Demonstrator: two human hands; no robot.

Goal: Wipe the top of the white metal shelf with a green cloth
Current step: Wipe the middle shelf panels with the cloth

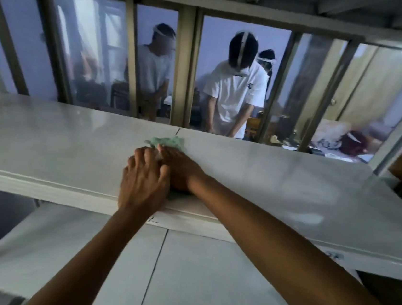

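Both hands are up on the top of the white metal shelf (255, 173), right about the middle of its length. The green cloth (168, 141) sits bunched on that top panel, closer to the back edge than the front, just right of the seam line that runs across the panel. The right hand (180, 168) lies flat over the near part of the cloth, fingers stretched out straight and pressing down, so only the crumpled far end of the cloth pokes out past the fingertips. A bit of green also shows under the wrist near the front edge. The left hand (144, 178) rests beside and partly over the right one, fingers loosely spread and fairly straight, heel of the palm at the front edge of the shelf. It isn't gripping anything as far as I can see.

Below the top there's a lower shelf level (205, 278), also white. Behind the shelf is a window (231, 55) with framed panes, and a few people stand on the other side, one in a white t-shirt (236, 93).
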